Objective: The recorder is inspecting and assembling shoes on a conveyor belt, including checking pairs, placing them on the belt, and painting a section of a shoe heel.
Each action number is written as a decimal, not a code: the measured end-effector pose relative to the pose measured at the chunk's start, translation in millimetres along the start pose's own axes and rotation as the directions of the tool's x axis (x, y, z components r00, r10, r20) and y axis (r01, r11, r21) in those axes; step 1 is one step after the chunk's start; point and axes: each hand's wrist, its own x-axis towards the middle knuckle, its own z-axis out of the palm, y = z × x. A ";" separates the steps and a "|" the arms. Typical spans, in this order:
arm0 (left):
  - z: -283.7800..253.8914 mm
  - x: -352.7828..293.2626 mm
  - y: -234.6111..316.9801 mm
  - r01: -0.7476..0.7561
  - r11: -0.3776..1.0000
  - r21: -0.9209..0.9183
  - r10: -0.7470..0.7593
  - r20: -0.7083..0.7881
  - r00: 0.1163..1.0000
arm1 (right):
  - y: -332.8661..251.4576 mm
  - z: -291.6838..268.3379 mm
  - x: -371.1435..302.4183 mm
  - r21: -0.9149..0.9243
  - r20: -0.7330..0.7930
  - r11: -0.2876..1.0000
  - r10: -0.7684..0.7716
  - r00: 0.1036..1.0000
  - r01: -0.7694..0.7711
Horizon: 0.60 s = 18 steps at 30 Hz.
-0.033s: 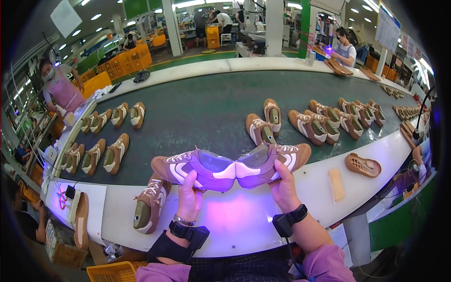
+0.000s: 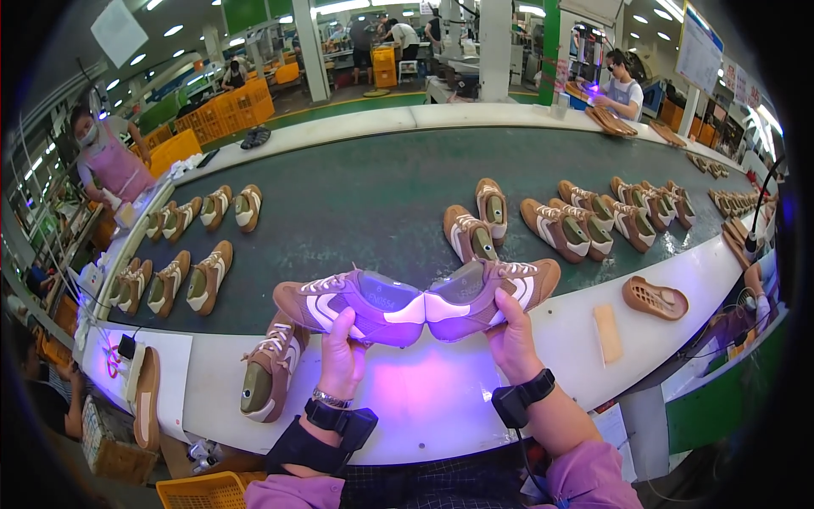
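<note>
My left hand (image 2: 341, 352) is closed round the side of a brown sneaker (image 2: 339, 305) with a white stripe. In my right hand (image 2: 513, 339) is a matching sneaker (image 2: 500, 297). Both are held up over the table edge, toes outward, their white heels touching at the middle. Green shoe lasts fill their openings. My fingers behind the shoes are partly hidden. Purple light falls on the shoes and on the white ledge (image 2: 407, 399) below. Left of my left hand, another sneaker (image 2: 271, 373) with a last inside rests on the ledge.
Several laced sneakers (image 2: 555, 229) stand right on the dark green belt (image 2: 356, 195), more sneakers (image 2: 210, 276) on its left. A brown sole (image 2: 655, 299) and a pale strip (image 2: 607, 333) lie right on the ledge; another sole (image 2: 147, 399) lies left. A person (image 2: 114, 157) works far left.
</note>
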 end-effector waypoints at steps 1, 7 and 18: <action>0.2 -0.3 0.1 0.001 1.000 0.000 -0.001 -0.001 1.000 | 0.1 -1.5 0.1 0.000 -0.001 1.000 0.001 1.000 -0.001; -5.3 22.3 -3.9 0.098 0.981 -0.169 -0.076 0.129 0.989 | 3.3 5.7 -1.6 0.147 0.023 0.977 0.150 0.988 -0.152; -71.2 95.2 -14.9 -0.193 0.326 0.925 0.454 0.026 0.890 | 13.8 3.2 2.2 0.110 0.308 0.821 0.508 0.804 -0.561</action>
